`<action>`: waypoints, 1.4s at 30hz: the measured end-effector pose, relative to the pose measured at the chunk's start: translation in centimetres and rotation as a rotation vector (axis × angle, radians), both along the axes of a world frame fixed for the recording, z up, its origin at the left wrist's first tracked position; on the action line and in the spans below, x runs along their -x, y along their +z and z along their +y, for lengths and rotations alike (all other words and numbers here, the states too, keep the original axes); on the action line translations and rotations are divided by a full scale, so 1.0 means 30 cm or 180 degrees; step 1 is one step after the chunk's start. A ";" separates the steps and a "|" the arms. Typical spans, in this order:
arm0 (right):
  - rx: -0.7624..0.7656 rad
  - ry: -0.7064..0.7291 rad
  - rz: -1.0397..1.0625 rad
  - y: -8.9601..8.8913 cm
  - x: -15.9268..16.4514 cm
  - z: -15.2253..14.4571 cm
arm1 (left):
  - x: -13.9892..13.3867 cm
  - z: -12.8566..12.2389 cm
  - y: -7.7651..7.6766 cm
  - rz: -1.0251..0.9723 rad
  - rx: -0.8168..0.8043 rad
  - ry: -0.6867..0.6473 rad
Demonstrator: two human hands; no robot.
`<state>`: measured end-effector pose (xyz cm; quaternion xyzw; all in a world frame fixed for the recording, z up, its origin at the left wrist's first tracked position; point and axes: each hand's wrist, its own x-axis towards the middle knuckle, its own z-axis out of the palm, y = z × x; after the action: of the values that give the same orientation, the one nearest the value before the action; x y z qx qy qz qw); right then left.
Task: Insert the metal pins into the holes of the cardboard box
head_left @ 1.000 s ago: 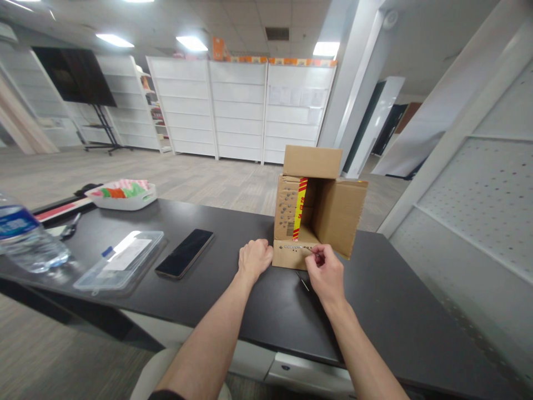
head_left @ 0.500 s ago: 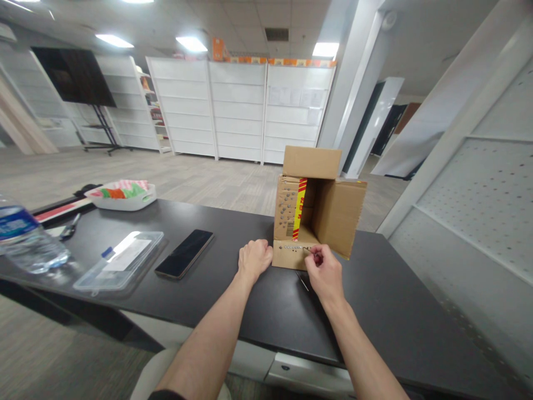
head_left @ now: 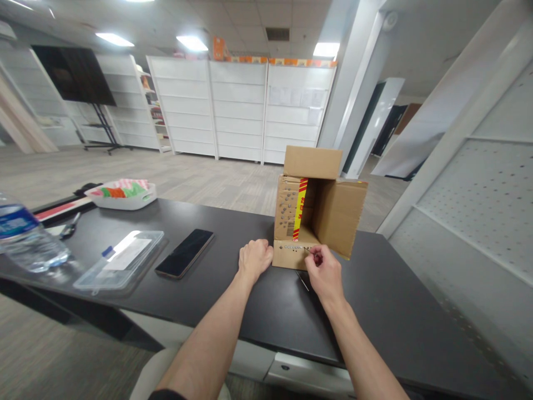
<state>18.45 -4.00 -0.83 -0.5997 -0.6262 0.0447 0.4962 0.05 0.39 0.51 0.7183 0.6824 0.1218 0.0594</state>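
An open cardboard box lies on its side on the desk, its opening facing me and flaps spread. Silvery and dark dots run in a row across the lower flap; more dot the left flap beside a yellow-red tape strip. My right hand is closed in a pinch on a thin pointed tool, its tip at the right end of that row. Its exact kind is too small to tell. Beside the flap's left edge rests my left hand, curled into a fist with its inside hidden. A thin metal strip lies near my right hand.
A black phone and a clear plastic case lie left on the dark desk. Beyond them are a water bottle and a white basket with colourful contents. A white perforated panel stands at the right.
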 end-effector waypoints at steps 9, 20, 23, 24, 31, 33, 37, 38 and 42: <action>0.0086 0.0163 0.0194 0.007 0.009 -0.005 | 0.000 0.003 -0.004 0.0034 -0.0033 0.0019; 0.0191 0.0429 0.0685 -0.002 0.009 0.001 | 0.000 0.003 -0.005 0.0035 -0.0036 0.0005; 0.0162 0.0444 0.0715 0.000 0.009 0.001 | 0.000 0.001 0.000 0.0026 -0.0026 0.0011; 0.0153 0.0443 0.0717 0.002 0.010 0.001 | 0.000 0.000 0.002 0.0023 -0.0009 0.0012; 0.0034 0.0374 0.0765 0.008 0.014 -0.002 | -0.002 -0.003 0.007 0.0008 0.0091 0.0017; 0.0001 0.0383 0.0773 0.008 0.014 -0.003 | -0.002 -0.002 0.004 0.0017 0.0074 0.0027; -0.0053 0.0372 0.0692 0.007 0.013 -0.003 | -0.002 -0.001 0.004 0.0020 0.0019 -0.0006; -0.0064 0.0361 0.0671 0.007 0.012 -0.003 | -0.002 -0.002 0.005 0.0016 0.0017 -0.0014; -0.0094 0.0330 0.0625 0.008 0.011 -0.003 | -0.003 -0.006 0.012 0.0008 0.0062 0.0017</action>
<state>18.11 -4.10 -0.60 -0.5518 -0.6054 0.1196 0.5610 0.15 0.21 0.85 0.7160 0.6856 0.1143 0.0652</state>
